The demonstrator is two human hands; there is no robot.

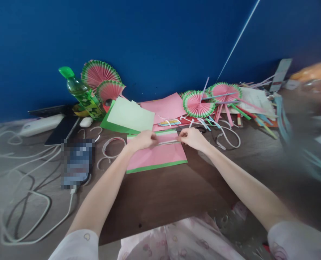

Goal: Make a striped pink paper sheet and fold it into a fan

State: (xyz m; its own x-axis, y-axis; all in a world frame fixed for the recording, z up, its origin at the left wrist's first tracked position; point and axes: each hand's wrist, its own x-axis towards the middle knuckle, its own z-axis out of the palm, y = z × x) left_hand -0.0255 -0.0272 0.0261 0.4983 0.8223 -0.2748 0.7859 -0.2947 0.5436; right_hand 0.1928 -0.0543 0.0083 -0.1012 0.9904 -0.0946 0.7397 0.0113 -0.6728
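My left hand (143,140) and my right hand (192,138) are both pinched on the ends of a thin white strip (168,142). The strip is stretched across the upper part of a pink sheet with green edges (157,155), which lies flat on the dark brown table (160,195). The fingers of both hands are curled closed. A pale green sheet (130,115) and a plain pink sheet (167,106) lie just behind the hands.
Pink-and-green pleated paper fans stand at the back left (99,74) and back right (200,104). A green bottle (81,93) leans at the left. A blurred phone (77,162) with white cables (27,202) lies at the left. Coloured paper strips (244,108) pile up at the right.
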